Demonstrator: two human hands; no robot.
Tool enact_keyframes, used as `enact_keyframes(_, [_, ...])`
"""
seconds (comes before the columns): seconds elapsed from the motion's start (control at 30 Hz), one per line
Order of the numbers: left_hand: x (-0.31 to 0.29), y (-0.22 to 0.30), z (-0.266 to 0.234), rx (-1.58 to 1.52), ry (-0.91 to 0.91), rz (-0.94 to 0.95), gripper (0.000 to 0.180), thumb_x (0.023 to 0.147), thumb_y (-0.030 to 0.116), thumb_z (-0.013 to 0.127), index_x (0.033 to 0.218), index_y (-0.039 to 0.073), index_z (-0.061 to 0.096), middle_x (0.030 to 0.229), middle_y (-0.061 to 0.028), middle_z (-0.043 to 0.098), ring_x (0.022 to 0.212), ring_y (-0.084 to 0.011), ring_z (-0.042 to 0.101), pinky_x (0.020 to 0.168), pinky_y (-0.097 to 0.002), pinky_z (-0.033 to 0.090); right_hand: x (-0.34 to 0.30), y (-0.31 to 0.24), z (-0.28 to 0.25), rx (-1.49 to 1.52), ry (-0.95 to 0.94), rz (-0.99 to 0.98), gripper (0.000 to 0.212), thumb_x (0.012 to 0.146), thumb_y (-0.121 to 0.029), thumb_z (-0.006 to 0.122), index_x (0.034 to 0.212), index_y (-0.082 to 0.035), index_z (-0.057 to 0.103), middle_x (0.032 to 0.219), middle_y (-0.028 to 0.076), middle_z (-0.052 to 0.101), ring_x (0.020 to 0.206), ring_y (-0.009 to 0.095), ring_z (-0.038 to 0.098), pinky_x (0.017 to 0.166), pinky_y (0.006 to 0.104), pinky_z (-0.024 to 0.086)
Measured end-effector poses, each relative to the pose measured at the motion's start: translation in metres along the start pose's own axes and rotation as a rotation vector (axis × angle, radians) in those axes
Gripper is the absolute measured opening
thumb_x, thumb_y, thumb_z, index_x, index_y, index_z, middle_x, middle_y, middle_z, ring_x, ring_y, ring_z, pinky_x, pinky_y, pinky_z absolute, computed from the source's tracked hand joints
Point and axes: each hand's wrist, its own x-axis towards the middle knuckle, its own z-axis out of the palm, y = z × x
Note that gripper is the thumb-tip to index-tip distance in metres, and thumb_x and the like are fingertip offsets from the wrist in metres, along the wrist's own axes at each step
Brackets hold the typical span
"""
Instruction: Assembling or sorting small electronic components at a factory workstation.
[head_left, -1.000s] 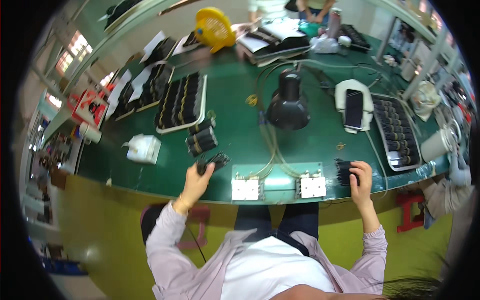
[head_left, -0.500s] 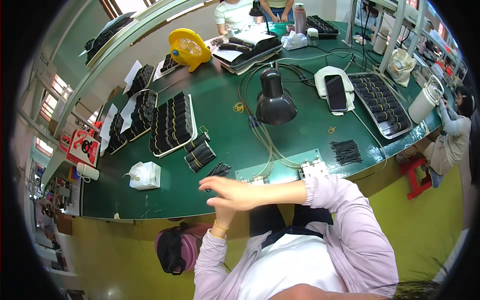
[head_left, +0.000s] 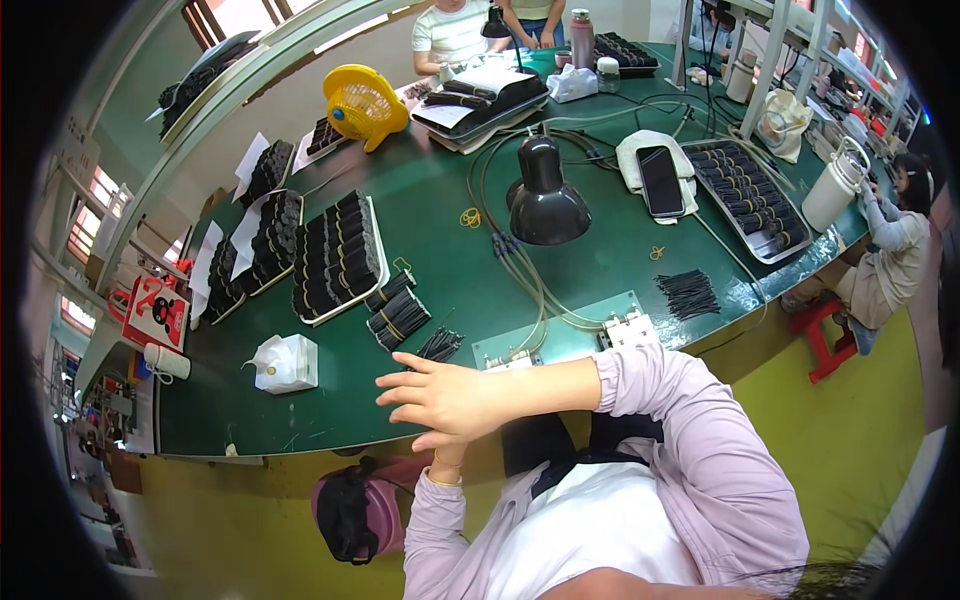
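Both hands are crossed at the green counter (head_left: 600,250) edge: the right hand (head_left: 450,395), fingers spread and empty, covers the left hand (head_left: 440,440), whose fingers cannot be told. The loose black sticks (head_left: 438,345) lie just beyond, untouched; trays of black parts (head_left: 338,255) are already filled

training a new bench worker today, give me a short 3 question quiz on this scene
1. True or false: the right hand lies crossed over the left hand at the near edge of the green table.
2. What colour is the small fan at the far side? A red, B yellow, C blue
3. Fill in: the phone lies on a white ____.

Key
1. True
2. B
3. Cloth; it sits beside the black lamp.
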Motion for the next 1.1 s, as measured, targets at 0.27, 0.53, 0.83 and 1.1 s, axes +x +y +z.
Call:
enact_keyframes(0.27, [0.008,-0.003,0.011,0.079,0.077,0.056,0.008,0.086,0.011,0.051,0.087,0.003,0.051,0.06,-0.0047,0.053,0.053,-0.0151,0.052,0.063,-0.0318,0.046,-0.011,0.014,0.016,-0.124,-0.004,-0.019,0.036,0.081,-0.036,0.051,0.088,-0.001,0.058,0.105,0.015,0.053,0.112,0.03,0.042,0.1,0.0478,0.024])
enact_keyframes(0.53, [-0.024,0.031,0.004,0.349,-0.412,0.081,0.013,0.085,0.012,0.05,0.085,0.0,0.053,0.059,-0.0057,0.054,0.057,-0.0152,0.054,0.063,-0.0311,0.047,-0.019,-0.032,-0.023,-0.17,-0.225,0.26,0.029,0.081,-0.029,0.051,0.07,-0.003,0.056,0.07,0.011,0.059,0.065,0.027,0.059,0.054,0.0384,0.047])
enact_keyframes(0.83, [-0.036,0.118,0.072,-0.496,-0.954,-0.767,0.026,0.085,0.012,0.045,0.06,0.004,0.047,0.053,-0.0051,0.05,0.063,-0.0204,0.053,0.07,-0.0377,0.04,-0.094,-0.051,-0.079,0.318,0.146,0.584,0.021,0.085,-0.022,0.048,0.081,-0.003,0.055,0.077,0.011,0.058,0.067,0.022,0.059,0.059,0.0308,0.049])
enact_keyframes(1.1, [-0.074,0.097,0.135,-0.84,-0.12,-0.337,0.03,0.086,0.012,0.04,0.056,0.01,0.034,0.053,-0.0042,0.042,0.055,-0.0167,0.04,0.067,-0.0299,0.039,-0.167,-0.102,-0.005,0.904,1.144,0.716,0.032,0.092,-0.028,0.035,0.113,-0.004,0.035,0.117,0.02,0.039,0.11,0.026,0.042,0.094,0.0386,0.033])
